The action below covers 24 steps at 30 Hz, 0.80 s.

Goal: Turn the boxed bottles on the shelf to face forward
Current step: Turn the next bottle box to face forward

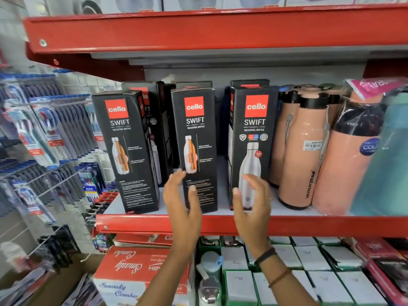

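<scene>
Three boxes up front: left box (125, 151), middle box (195, 149), right box (252, 146), all along the shelf (287, 225) front edge
left hand (183, 208): spread wide, empty, at middle box
right hand (251, 206): spread wide, empty, at right box

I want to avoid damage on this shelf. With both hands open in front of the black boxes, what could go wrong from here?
1. The middle box and the right box are tall and narrow, so they may tip while being turned.
2. The right box stands close beside the peach flask; its corner may knock the flask.
3. Both boxes stand near the shelf edge; a push from the left hand or right hand could slide one off.
</scene>
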### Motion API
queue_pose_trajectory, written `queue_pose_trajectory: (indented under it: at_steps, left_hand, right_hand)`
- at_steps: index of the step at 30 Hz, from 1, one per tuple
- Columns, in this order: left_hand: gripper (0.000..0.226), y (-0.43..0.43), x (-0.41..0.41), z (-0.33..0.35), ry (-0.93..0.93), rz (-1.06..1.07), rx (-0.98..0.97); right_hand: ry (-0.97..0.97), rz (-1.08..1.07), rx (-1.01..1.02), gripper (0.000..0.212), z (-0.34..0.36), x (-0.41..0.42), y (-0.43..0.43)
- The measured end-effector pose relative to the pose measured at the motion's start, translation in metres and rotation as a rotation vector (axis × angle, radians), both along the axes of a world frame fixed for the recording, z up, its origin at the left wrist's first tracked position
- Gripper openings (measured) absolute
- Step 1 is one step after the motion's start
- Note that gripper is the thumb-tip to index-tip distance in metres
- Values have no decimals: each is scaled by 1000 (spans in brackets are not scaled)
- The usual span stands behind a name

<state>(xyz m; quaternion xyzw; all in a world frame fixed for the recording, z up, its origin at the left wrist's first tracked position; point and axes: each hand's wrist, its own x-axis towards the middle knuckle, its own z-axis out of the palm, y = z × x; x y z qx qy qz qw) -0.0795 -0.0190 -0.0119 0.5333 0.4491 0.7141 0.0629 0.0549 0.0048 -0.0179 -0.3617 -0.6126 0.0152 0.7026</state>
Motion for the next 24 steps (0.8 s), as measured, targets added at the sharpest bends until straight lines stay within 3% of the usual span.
queue_pose_trajectory:
  at_steps: [3, 6, 8, 14, 17, 18, 21, 24]
  left_hand:
    - [52, -1, -15, -2, -80, -133, -249]
    - [62, 3, -18, 0, -46, -272, -366]
    - [63, 4, -22, 4, -36, -355, -417]
    - [70, 0, -44, 26, -80, -548, -487]
    - [101, -2, -52, 30, -39, -638, -500]
    - [96, 0, -55, 33, -23, -649, -503]
    - [34, 7, -64, 48, -73, -579, -485]
    - [55, 20, -76, 54, 89, -408, -363]
  right_hand:
    - [-90, 200, -265, 57, 0, -36, 1]
    - [-171, 181, -501, 87, -6, -57, 13]
    - [-179, 196, -591, 96, -8, -64, 18]
    - [-59, 204, -563, 103, 1, -72, 23]
    - [2, 208, -547, 108, 9, -74, 27]
    - [30, 210, -539, 107, 11, -74, 30]
    - [107, 240, -473, 99, 18, -72, 35]
    - [96, 293, -444, 99, 25, -70, 41]
